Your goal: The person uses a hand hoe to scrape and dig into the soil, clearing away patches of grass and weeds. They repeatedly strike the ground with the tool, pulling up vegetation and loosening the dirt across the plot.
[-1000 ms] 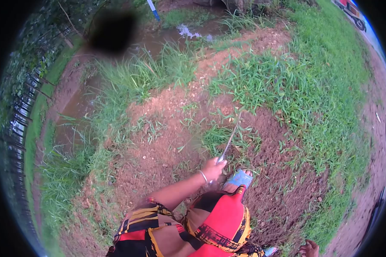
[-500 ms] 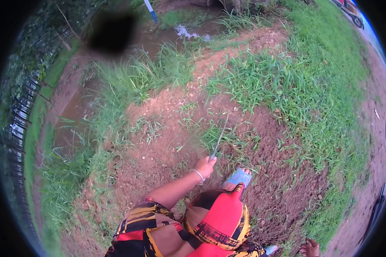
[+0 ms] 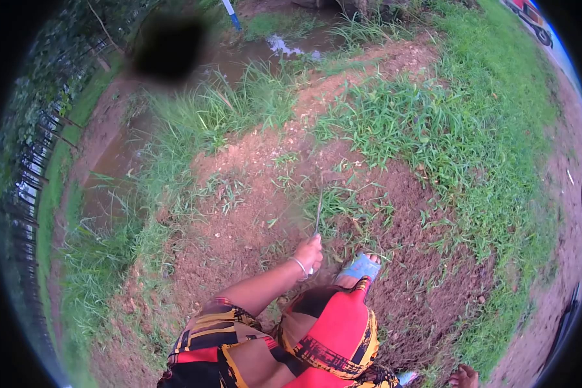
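My left hand (image 3: pixel 309 253), with a bangle at the wrist, is closed round the handle of a long, thin tool (image 3: pixel 319 212). The narrow shaft or blade points away from me, blurred toward its tip, and overlaps a tuft of green weeds (image 3: pixel 340 202) on bare soil. Just right of that hand is my foot in a blue sandal (image 3: pixel 358 268). At the bottom right edge, my right hand (image 3: pixel 463 376) shows only in part, its fingers loosely bent and apart with nothing seen in them, over dug soil and grass.
Dark loosened soil (image 3: pixel 427 291) lies to the right of my foot, bordered by thick grass (image 3: pixel 498 174). Muddy water (image 3: pixel 113 165) runs along the left and far side behind tall grass. A blue-and-white post (image 3: pixel 231 14) stands beyond. A vehicle (image 3: pixel 530 21) is at the far right.
The tool has swung left, from slanting right to pointing nearly straight ahead. My left hand has turned with it and drawn back slightly. My right hand has shifted a little lower.
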{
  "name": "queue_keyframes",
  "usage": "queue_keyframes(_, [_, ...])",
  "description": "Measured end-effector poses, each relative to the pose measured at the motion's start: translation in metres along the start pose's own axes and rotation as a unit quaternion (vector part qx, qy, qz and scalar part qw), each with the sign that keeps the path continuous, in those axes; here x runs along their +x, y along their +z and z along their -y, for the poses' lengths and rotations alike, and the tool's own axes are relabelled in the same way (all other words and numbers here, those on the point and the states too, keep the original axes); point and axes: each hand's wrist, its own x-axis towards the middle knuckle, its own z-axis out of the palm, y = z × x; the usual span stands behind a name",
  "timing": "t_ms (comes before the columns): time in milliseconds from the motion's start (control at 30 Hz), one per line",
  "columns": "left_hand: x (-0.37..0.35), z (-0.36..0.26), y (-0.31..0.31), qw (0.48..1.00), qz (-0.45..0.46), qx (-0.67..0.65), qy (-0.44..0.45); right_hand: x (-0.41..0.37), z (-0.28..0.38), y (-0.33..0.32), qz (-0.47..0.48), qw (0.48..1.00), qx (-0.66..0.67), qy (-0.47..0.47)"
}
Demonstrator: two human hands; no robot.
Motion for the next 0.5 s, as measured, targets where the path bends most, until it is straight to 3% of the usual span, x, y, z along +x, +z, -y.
queue_keyframes(33, [-0.005,-0.006,-0.002,1.000,0.015,-0.012,-0.019,0.000,0.002,0.001,0.003,1.000,0.008,0.001])
queue_keyframes(200, [0.030,-0.074,-0.011,0.976,-0.046,0.069,0.201,0.009,-0.002,-0.002,0.026,0.998,0.053,0.008])
queue_keyframes(300, [0.072,-0.105,-0.027,0.939,-0.146,0.128,0.284,0.015,-0.005,-0.003,0.015,0.999,0.034,-0.003])
queue_keyframes(333, [0.109,-0.097,-0.050,0.890,-0.223,0.251,0.310,0.016,-0.009,-0.002,0.018,0.998,0.056,-0.009])
queue_keyframes(400, [0.105,-0.093,-0.058,0.883,-0.277,0.318,0.207,0.016,-0.009,0.000,0.023,0.997,0.078,-0.016])
queue_keyframes(467, [0.086,-0.061,-0.074,0.898,-0.264,0.336,0.107,0.010,-0.003,0.000,0.008,1.000,0.027,-0.010])
queue_keyframes(500, [0.086,-0.035,-0.089,0.879,-0.266,0.378,0.122,0.009,-0.004,-0.002,0.007,1.000,0.028,-0.013])
